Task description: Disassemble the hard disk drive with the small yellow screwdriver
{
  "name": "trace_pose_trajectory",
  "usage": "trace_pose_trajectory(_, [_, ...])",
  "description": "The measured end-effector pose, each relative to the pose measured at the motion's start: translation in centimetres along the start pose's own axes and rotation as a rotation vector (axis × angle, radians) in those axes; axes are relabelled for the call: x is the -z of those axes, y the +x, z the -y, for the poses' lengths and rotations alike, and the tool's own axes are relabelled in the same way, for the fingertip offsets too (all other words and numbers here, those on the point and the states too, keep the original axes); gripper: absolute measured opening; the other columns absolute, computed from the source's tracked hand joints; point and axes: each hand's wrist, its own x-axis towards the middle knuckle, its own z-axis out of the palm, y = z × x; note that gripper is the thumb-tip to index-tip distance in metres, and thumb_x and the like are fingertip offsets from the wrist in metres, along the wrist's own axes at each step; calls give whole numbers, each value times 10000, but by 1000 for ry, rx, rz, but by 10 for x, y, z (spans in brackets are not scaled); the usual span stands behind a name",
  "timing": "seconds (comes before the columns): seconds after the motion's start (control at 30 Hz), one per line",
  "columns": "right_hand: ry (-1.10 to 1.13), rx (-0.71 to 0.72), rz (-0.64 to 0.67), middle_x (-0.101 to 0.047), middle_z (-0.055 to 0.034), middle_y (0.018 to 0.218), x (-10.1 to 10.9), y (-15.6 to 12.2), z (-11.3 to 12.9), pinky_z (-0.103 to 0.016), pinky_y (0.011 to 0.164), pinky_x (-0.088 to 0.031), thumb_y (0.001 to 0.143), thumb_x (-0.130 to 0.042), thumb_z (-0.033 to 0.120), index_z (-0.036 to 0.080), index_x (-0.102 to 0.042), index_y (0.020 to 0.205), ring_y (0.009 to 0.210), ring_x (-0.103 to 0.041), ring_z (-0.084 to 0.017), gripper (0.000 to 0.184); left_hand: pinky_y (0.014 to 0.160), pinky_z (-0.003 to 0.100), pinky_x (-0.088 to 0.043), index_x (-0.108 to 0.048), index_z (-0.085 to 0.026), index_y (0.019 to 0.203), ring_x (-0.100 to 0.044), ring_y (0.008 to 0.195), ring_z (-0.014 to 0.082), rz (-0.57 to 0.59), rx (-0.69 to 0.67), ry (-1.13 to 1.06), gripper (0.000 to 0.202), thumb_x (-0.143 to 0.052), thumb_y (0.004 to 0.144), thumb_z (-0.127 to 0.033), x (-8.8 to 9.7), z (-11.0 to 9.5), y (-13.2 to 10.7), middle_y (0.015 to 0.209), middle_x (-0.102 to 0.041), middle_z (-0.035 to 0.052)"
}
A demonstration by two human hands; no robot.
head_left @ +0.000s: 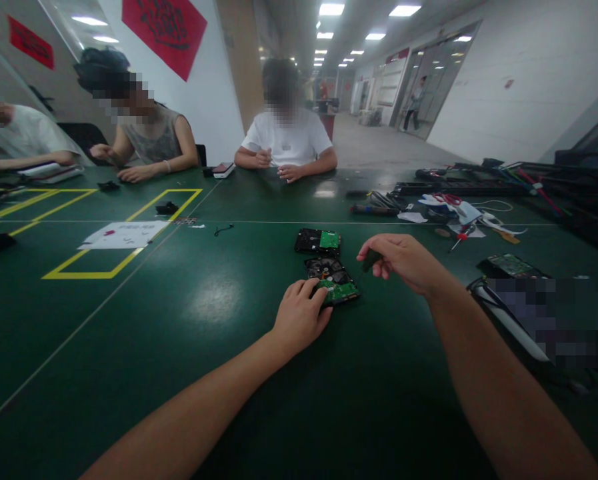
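Head view: the person's left hand [301, 310] rests on the near hard drive [347, 291], a black unit with a green circuit board on its near part, lying flat on the green table [219, 380] in front of the person. Its fingers, slightly parted, drape over the drive's left side, with the thumb by the near edge; whether they grip or merely press, I cannot tell. The right hand [403, 261], raised to the right of that drive, has its fingers curled closely around a dark-handled tool [371, 260], whose tip is too faint to make out. Just beyond the near drive lies a second hard drive [311, 241], black with a green board at its right end; I cannot tell if the two touch. Farther right are a screwdriver [461, 237] with red on its handle, a bundled white and blue cloth [451, 208] and a dark unit with a circuit board [516, 265]. To the left, a white paper sheet [123, 235] lies across a yellow-taped outline [79, 275]. Across the table sits a co-worker in a white T-shirt [286, 143], both hands near the table's edge.
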Motion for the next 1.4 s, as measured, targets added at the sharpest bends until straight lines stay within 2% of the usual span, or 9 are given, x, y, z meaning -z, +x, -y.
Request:
trace_pose_trajectory(0.3, [-49, -10, 3, -713, -78, 748, 0, -1, 3, -239, 423, -424, 911, -563, 299, 175, -733, 769, 525, -598, -129, 253, 988, 548, -516, -639, -247, 1265, -542, 1231, 357, 20, 14, 46, 341, -655, 942, -354, 1, -2, 1, 1409, -574, 120])
trace_pose_trajectory(0.47, [-79, -18, 48, -710, -57, 754, -1, -3, 7, -215, 436, -430, 906, -540, 276, 162, -732, 801, 530, -601, -114, 247, 994, 513, -509, -638, -226, 1269, -534, 1232, 337, 42, 10, 42, 344, -648, 950, -353, 3, -1, 2, 1404, -578, 120])
trace_pose_trajectory(0.7, [-78, -21, 47, -698, -56, 734, -3, -5, 9, -214, 437, -420, 913, -530, 274, 167, -731, 792, 534, -598, -117, 257, 992, 510, -507, -637, -215, 1275, -531, 1247, 338, 52, -16, 3, 356, -656, 948, -356, 3, 5, 2, 1389, -580, 140])
trace_pose_trajectory(1.07, [-68, -23, 53, -679, -42, 696, -2, -4, 6, -218, 432, -404, 901, -542, 284, 171, -727, 792, 531, -592, -120, 243, 996, 510, -508, -646, -202, 1267, -537, 1228, 335, 59, -3, 7, 351, -651, 950, -352, 5, 2, 3, 1400, -569, 143])
trace_pose_trajectory(1.4, [-55, -30, 75, -654, -24, 659, -5, -4, 7, -212, 442, -400, 909, -529, 284, 168, -722, 800, 526, -583, -116, 250, 971, 508, -520, -657, -211, 1259, -530, 1226, 337, 43, 42, 51, 345, -642, 955, -373, 5, -4, -6, 1380, -569, 142])
